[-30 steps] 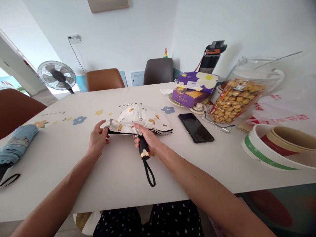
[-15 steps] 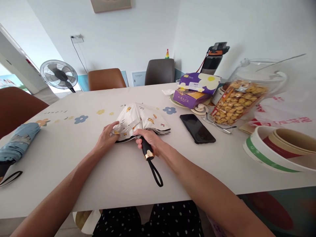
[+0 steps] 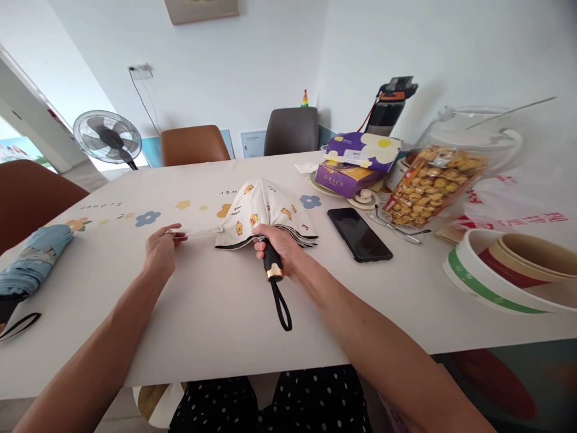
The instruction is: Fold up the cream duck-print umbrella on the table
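Note:
A cream folding umbrella [image 3: 259, 207] with small yellow figures lies collapsed on the white table, its canopy loose and fanned in folds. My right hand [image 3: 280, 245] is closed round the top of its black handle, where the handle meets the canopy. A gold band and a black wrist loop [image 3: 282, 307] hang at the handle's near end. To the left, my left hand [image 3: 163, 246] pinches the end of the umbrella's pale closing strap [image 3: 201, 231], which is stretched out sideways from the canopy.
A second, rolled blue umbrella [image 3: 38, 255] lies at the left. Right of my hands are a black phone [image 3: 360, 234], glasses [image 3: 412, 237], purple boxes [image 3: 347, 180], a bag of snacks [image 3: 435, 186], a clear jug [image 3: 473, 132], a dark bottle [image 3: 387, 108] and paper bowls [image 3: 482, 288].
My left hand has moved left from the canopy's edge, pulling the strap out straight. The umbrella has shifted slightly right and away from me, with my right hand still round its handle.

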Available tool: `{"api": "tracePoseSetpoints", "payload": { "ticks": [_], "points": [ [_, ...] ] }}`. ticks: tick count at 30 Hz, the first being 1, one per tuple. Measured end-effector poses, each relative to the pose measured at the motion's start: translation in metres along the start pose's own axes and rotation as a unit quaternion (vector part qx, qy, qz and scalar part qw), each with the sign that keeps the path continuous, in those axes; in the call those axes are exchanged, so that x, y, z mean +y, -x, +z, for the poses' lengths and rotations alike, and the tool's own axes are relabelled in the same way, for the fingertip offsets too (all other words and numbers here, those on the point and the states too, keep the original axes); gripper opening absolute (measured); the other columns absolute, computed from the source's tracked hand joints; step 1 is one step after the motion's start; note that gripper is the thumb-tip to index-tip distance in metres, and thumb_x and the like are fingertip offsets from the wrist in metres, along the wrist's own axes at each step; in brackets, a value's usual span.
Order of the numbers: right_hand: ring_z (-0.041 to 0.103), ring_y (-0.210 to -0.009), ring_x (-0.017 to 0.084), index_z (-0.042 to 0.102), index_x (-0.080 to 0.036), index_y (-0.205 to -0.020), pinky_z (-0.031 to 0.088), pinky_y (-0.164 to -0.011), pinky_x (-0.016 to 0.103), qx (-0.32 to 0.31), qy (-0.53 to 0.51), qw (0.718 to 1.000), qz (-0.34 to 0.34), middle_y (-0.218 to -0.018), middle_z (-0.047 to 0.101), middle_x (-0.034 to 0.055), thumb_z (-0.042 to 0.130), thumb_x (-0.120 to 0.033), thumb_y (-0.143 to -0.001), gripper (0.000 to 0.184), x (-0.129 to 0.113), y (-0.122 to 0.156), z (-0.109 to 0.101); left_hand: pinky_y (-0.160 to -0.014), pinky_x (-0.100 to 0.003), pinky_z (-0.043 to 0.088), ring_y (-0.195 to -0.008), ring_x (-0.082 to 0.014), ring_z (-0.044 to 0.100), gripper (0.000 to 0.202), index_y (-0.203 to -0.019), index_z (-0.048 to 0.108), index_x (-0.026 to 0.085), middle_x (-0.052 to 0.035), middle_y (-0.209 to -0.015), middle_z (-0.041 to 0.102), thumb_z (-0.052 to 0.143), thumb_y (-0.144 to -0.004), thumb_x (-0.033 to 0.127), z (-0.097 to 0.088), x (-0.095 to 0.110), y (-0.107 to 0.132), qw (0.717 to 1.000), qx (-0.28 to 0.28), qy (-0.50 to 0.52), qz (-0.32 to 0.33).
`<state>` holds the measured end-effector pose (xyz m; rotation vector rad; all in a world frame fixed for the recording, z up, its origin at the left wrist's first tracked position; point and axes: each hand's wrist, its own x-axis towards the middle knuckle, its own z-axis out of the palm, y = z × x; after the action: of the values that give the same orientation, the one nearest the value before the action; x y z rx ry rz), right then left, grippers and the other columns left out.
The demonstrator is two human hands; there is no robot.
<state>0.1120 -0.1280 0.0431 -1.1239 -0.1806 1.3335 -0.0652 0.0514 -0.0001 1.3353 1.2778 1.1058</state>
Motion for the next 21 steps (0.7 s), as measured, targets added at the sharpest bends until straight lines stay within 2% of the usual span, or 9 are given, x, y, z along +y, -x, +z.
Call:
{"api": "tracePoseSetpoints", "payload": {
  "ticks": [3, 6, 8, 9, 11, 13, 16, 21],
  "points": [
    [0.037, -0.037, 0.006, 0.044, -0.017, -0.067, 0.034, -0.031, 0.016, -0.002, 0.004, 1.000, -0.009, -0.046, 0.039, -0.0056, 0.061, -0.015, -0.064, 0.017, 0.001, 0.000, 0.000, -0.071, -0.028, 0.044, -0.080, -0.0155, 0.057, 0.032, -0.085, 0.059, 0.016, -0.0024, -0.081, 0.061, 0.049, -0.055, 0.010, -0.004, 0.003, -0.002, 0.999, 0.035, 0.007, 0.020],
    [0.037, -0.037, 0.006, 0.044, -0.017, -0.065, 0.035, -0.032, 0.016, -0.007, 0.011, 1.000, -0.012, -0.044, 0.039, -0.0056, 0.061, -0.014, -0.063, 0.018, 0.003, 0.000, 0.000, -0.078, -0.029, 0.044, -0.095, -0.0172, 0.054, 0.041, -0.093, 0.055, 0.017, -0.0027, -0.097, 0.059, 0.049, -0.054, 0.006, -0.004, 0.009, 0.008, 0.986, 0.089, 0.027, 0.141],
    [0.037, -0.036, 0.006, 0.043, -0.017, -0.064, 0.034, -0.031, 0.016, -0.019, 0.019, 1.000, -0.011, -0.044, 0.040, -0.0053, 0.061, -0.016, -0.062, 0.018, 0.004, 0.000, 0.000, -0.084, -0.031, 0.043, -0.097, -0.0166, 0.054, 0.040, -0.096, 0.055, 0.019, -0.0019, -0.097, 0.059, 0.049, -0.058, 0.007, 0.001, 0.016, 0.022, 0.969, 0.073, 0.046, 0.232],
    [0.038, -0.036, 0.006, 0.044, -0.017, -0.063, 0.034, -0.031, 0.017, -0.027, 0.025, 0.999, -0.011, -0.044, 0.040, -0.0051, 0.061, -0.017, -0.062, 0.018, 0.005, 0.000, -0.001, -0.085, -0.031, 0.043, -0.093, -0.0160, 0.055, 0.036, -0.094, 0.056, 0.019, -0.0014, -0.092, 0.060, 0.049, -0.061, 0.008, 0.006, 0.020, 0.030, 0.965, 0.036, 0.055, 0.254],
    [0.040, -0.037, 0.007, 0.045, -0.017, -0.063, 0.036, -0.031, 0.017, -0.044, 0.032, 0.998, -0.025, -0.046, 0.042, -0.0045, 0.062, -0.017, -0.062, 0.017, 0.007, -0.002, -0.002, -0.082, -0.033, 0.046, -0.082, -0.0157, 0.058, 0.022, -0.088, 0.058, 0.019, -0.0013, -0.080, 0.060, 0.050, -0.068, 0.015, 0.018, 0.029, 0.048, 0.966, -0.086, 0.049, 0.238],
    [0.041, -0.039, 0.007, 0.049, -0.016, -0.064, 0.038, -0.033, 0.018, -0.057, 0.034, 0.996, -0.052, -0.050, 0.045, -0.0035, 0.062, -0.017, -0.061, 0.014, 0.009, -0.003, -0.002, -0.083, -0.033, 0.046, -0.089, -0.0173, 0.058, 0.022, -0.092, 0.060, 0.019, -0.0029, -0.087, 0.062, 0.053, -0.071, 0.021, 0.035, 0.039, 0.062, 0.962, -0.157, 0.016, 0.223],
    [0.040, -0.038, 0.006, 0.053, -0.014, -0.066, 0.040, -0.033, 0.019, -0.074, 0.065, 0.993, -0.068, -0.050, 0.047, -0.0028, 0.061, -0.018, -0.062, 0.010, 0.010, -0.003, -0.001, -0.084, -0.031, 0.044, -0.102, -0.0191, 0.054, 0.033, -0.105, 0.058, 0.023, -0.0042, -0.111, 0.058, 0.058, -0.073, 0.033, 0.061, 0.056, 0.069, 0.963, -0.203, -0.036, 0.174],
    [0.041, -0.034, 0.008, 0.051, -0.015, -0.061, 0.040, -0.032, 0.021, -0.100, 0.141, 0.984, -0.045, -0.043, 0.046, -0.0030, 0.058, -0.020, -0.062, 0.008, 0.012, 0.002, 0.001, -0.073, -0.032, 0.049, -0.085, -0.0208, 0.059, 0.035, -0.083, 0.060, 0.015, -0.0068, -0.085, 0.063, 0.062, -0.069, 0.047, 0.092, 0.074, 0.056, 0.968, -0.248, 0.013, 0.026]
  ]
}}
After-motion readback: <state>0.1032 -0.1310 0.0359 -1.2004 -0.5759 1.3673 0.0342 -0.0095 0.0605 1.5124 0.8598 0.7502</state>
